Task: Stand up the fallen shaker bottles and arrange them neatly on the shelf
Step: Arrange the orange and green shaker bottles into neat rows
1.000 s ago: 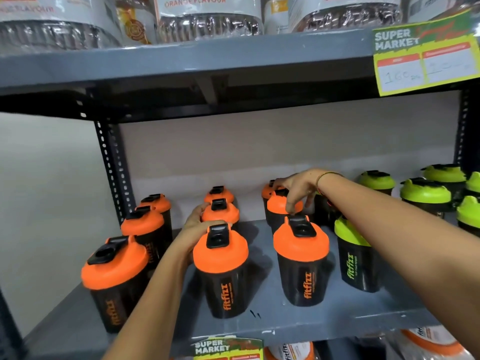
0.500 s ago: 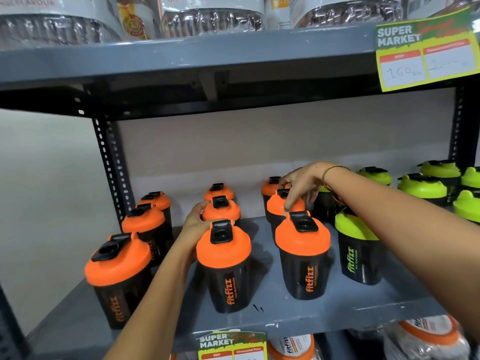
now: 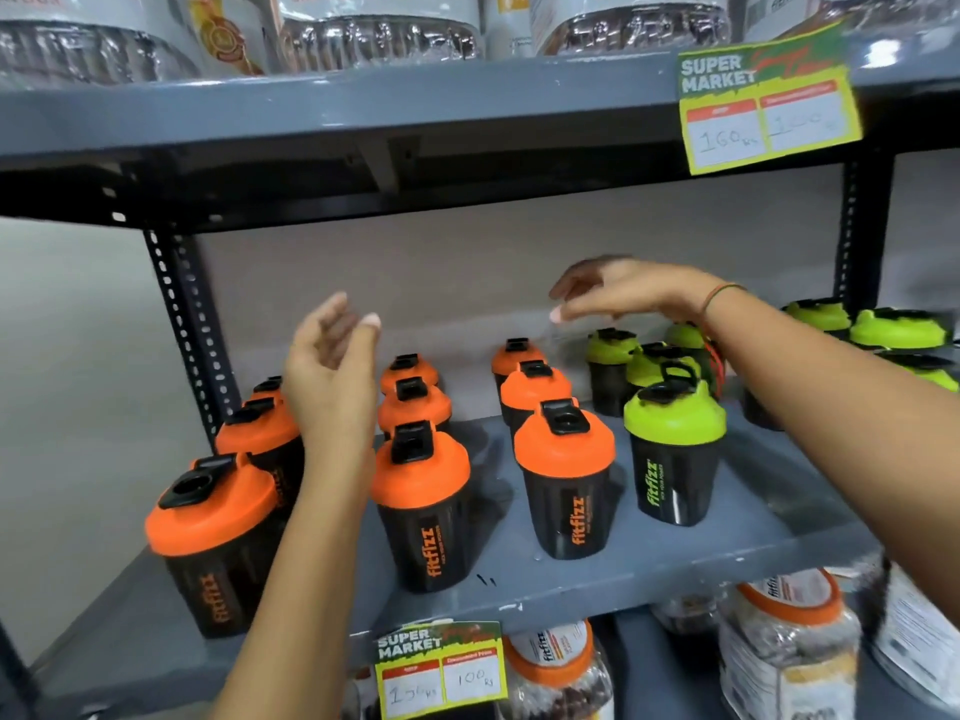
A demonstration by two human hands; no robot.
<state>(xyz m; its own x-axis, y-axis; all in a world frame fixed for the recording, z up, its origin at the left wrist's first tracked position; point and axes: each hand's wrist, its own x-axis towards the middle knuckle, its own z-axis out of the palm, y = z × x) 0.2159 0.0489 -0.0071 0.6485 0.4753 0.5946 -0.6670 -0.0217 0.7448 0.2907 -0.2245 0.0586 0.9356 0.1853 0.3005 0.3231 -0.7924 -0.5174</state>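
Note:
Black shaker bottles with orange lids stand upright in three rows on the grey shelf [image 3: 675,558]; the front ones are a left bottle [image 3: 213,543], a middle bottle [image 3: 423,506] and a right bottle [image 3: 566,480]. To their right stand green-lidded bottles, the front one [image 3: 675,449] with others behind it. My left hand [image 3: 332,366] hovers open above the left and middle orange rows, touching nothing. My right hand [image 3: 618,293] hangs open and blurred above the back of the right orange row, with a thread band on the wrist.
The shelf above [image 3: 363,106] carries large clear jars and a yellow-green price tag [image 3: 769,111]. A perforated black upright [image 3: 182,324] stands at the left. Below, jars [image 3: 779,646] and a second price tag [image 3: 441,667] line the lower shelf.
Both hands have lifted off the orange bottles and now hover open above them. The view has shifted, so the bottles sit lower and more to the right.

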